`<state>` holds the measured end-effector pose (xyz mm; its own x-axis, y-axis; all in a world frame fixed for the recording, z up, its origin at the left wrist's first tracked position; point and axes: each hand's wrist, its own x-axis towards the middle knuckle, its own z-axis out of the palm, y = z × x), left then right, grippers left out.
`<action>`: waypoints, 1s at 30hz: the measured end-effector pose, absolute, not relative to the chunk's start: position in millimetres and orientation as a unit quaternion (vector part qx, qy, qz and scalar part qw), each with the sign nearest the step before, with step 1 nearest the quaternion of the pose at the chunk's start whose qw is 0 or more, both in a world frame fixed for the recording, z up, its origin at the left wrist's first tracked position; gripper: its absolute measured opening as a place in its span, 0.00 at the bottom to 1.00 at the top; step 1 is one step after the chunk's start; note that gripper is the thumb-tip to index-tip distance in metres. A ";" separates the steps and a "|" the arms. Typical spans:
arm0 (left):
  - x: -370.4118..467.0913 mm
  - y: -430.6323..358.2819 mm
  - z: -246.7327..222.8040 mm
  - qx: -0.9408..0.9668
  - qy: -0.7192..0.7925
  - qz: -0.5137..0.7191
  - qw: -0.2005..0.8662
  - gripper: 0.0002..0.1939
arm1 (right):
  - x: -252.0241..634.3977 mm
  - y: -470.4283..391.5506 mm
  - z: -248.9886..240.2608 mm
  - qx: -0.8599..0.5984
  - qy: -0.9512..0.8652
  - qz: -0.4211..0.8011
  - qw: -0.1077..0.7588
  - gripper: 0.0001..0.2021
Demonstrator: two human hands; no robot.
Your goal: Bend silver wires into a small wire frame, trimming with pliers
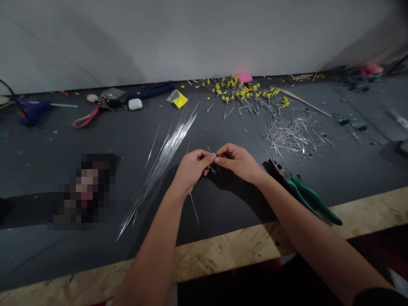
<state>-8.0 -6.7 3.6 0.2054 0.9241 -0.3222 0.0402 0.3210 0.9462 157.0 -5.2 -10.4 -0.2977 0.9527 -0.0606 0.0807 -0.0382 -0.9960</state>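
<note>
My left hand (193, 170) and my right hand (239, 162) meet above the dark tabletop, thumbs and fingertips pinched together. Between them are thin metal wires (214, 170), some curved, partly hidden by the fingers. A straight wire (194, 210) shows below my left hand. To the left lies a long bundle of straight silvery wires (165, 155). Green-handled pliers (302, 191) rest beside my right forearm, their jaws towards the back. Beyond my right hand is a pile of short wire pieces (288, 132).
Yellow-tipped wires (236, 90) lie by the wall near a pink lump (244, 77) and a wooden stick (306, 103). A bag of yellow material (179, 99), a white case (135, 104), keys (106, 103) and a blue glue gun (32, 111) lie back left. A blurred object (86, 187) sits left.
</note>
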 end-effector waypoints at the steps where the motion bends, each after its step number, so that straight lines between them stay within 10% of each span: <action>1: -7.8 -6.9 3.7 0.456 0.520 0.355 0.629 0.11 | 157.0 -5.2 -10.3 -0.450 -0.572 0.569 0.384 0.11; 30: -10.1 -6.6 -2.7 0.687 0.500 0.348 0.396 0.10 | 155.1 -4.4 -20.4 -0.464 -0.581 0.491 0.455 0.10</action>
